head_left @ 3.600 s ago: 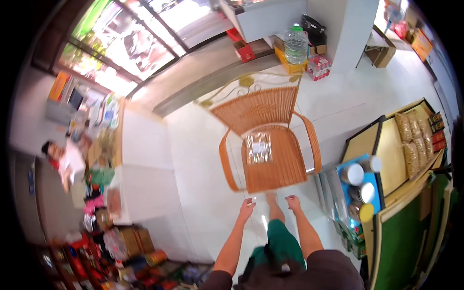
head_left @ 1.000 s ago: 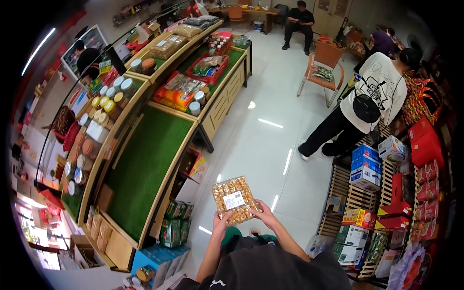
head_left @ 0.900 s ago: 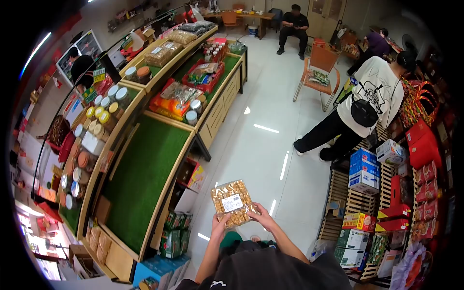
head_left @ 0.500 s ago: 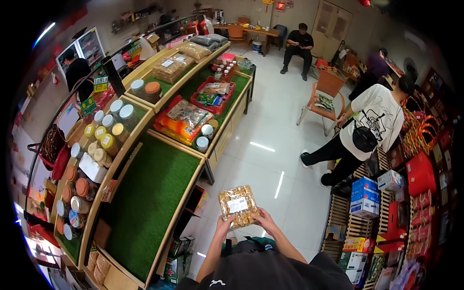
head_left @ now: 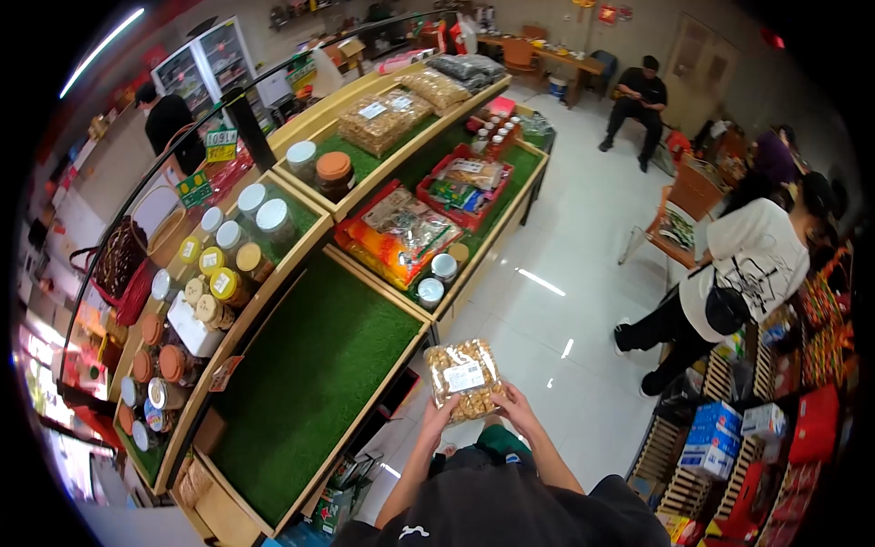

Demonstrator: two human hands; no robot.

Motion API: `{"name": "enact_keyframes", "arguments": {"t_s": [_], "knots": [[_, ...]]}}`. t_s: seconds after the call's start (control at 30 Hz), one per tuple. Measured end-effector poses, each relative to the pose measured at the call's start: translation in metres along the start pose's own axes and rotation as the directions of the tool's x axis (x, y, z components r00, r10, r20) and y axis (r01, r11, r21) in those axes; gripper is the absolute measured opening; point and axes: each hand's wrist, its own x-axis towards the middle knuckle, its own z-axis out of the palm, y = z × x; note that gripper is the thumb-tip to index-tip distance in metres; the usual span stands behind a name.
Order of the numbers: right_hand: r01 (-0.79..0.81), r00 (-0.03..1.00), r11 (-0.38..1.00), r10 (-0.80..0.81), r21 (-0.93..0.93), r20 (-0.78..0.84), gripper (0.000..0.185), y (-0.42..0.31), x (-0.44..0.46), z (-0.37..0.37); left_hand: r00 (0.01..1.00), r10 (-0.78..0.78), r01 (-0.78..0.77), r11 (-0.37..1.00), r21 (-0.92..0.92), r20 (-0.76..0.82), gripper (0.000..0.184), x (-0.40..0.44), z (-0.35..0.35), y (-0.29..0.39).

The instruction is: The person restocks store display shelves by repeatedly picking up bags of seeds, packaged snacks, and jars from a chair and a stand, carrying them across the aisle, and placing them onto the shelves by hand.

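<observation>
Shop: display shelves (head_left: 378, 314) with lidded jars (head_left: 272, 217), bagged goods (head_left: 387, 118), price signs (head_left: 221, 146); stacked boxes (head_left: 713, 439) opposite.

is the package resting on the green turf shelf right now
No, both hands hold the package out over the floor, beside the green turf shelf.
</observation>
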Motion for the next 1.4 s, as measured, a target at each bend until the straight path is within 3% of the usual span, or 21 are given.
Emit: {"name": "enact_keyframes", "arguments": {"t_s": [0.07, 0.1, 0.2, 0.27, 0.4, 0.47, 0.5, 0.6, 0.67, 0.77, 1.0, 1.07, 1.13, 1.2, 1.27, 1.33, 1.4], "knots": [[0.003, 1.000, 1.000, -0.003, 0.024, 0.004, 0.058, -0.026, 0.028, -0.008, 0.996, 0.092, -0.091, 0.994, 0.053, -0.018, 0.059, 0.017, 0.022, 0.031], [0.021, 1.000, 0.999, -0.021, 0.030, 0.010, 0.057, -0.036, 0.044, -0.014, 0.999, 0.037, -0.037, 0.998, 0.060, 0.007, 0.062, 0.033, 0.026, 0.037], [0.003, 0.999, 0.999, -0.005, 0.034, 0.054, 0.055, -0.079, 0.089, -0.030, 0.989, 0.021, -0.002, 0.991, 0.132, -0.144, 0.067, 0.076, 0.056, 0.055], [-0.015, 0.998, 1.000, 0.013, 0.025, 0.069, 0.054, -0.105, 0.113, -0.042, 0.988, 0.001, 0.019, 0.991, 0.131, -0.154, 0.072, 0.102, 0.072, 0.068], [0.022, 0.996, 0.999, -0.025, 0.030, 0.088, 0.055, -0.155, 0.152, -0.076, 0.994, 0.023, -0.011, 0.994, 0.113, -0.104, 0.072, 0.154, 0.116, 0.086], [0.056, 0.998, 0.997, -0.058, 0.057, 0.031, 0.053, -0.176, 0.164, -0.089, 0.998, 0.060, -0.061, 0.997, -0.043, -0.019, 0.072, 0.171, 0.140, 0.098], [0.056, 0.998, 0.997, -0.058, 0.048, 0.030, 0.053, -0.186, 0.170, -0.098, 0.995, -0.102, 0.101, 0.993, -0.068, -0.014, 0.072, 0.165, 0.164, 0.130], [0.088, 0.996, 0.994, -0.087, 0.058, -0.021, 0.053, -0.215, 0.189, -0.120, 0.987, -0.107, 0.116, 0.991, -0.062, 0.123, 0.073, 0.195, 0.193, 0.150], [0.144, 0.988, 0.980, -0.135, 0.138, -0.074, 0.053, -0.234, 0.202, -0.127, 0.985, -0.095, 0.105, 0.993, -0.059, 0.144, 0.072, 0.214, 0.214, 0.168], [0.157, 0.984, 0.983, -0.148, 0.094, -0.100, 0.052, -0.270, 0.224, -0.134, 0.981, -0.076, 0.083, 0.996, -0.027, 0.179, 0.066, 0.256, 0.229, 0.182], [0.200, 0.978, 0.980, -0.200, -0.017, -0.063, 0.052, -0.345, 0.325, -0.133, 0.975, 0.100, -0.086, 0.993, -0.080, 0.197, 0.077, 0.350, 0.250, 0.237], [0.171, 0.985, 0.977, -0.170, -0.131, 0.012, 0.052, -0.371, 0.358, -0.125, 0.970, 0.229, -0.231, 0.973, 0.013, 0.079, 0.076, 0.390, 0.242, 0.238], [0.146, 0.989, 0.967, -0.139, -0.211, 0.048, 0.053, -0.405, 0.391, -0.115, 0.991, 0.129, -0.129, 0.992, -0.003, 0.030, 0.076, 0.408, 0.239, 0.270], [0.098, 0.990, 0.941, -0.059, -0.324, 0.127, 0.055, -0.427, 0.414, -0.107, 0.959, 0.282, -0.281, 0.959, 0.048, -0.008, 0.075, 0.428, 0.234, 0.286], [0.079, 0.986, 0.949, -0.031, -0.305, 0.162, 0.055, -0.445, 0.444, -0.093, 0.935, 0.353, -0.351, 0.936, 0.032, -0.042, 0.075, 0.444, 0.231, 0.303], [0.172, 0.968, 0.960, -0.123, -0.219, 0.219, 0.055, -0.461, 0.467, -0.077, 0.878, 0.460, -0.454, 0.888, 0.070, -0.131, 0.076, 0.455, 0.229, 0.317], [0.189, 0.961, 0.960, -0.137, -0.209, 0.242, 0.056, -0.479, 0.487, -0.057, 0.870, 0.471, -0.469, 0.882, 0.046, -0.145, 0.078, 0.468, 0.223, 0.333]]}}
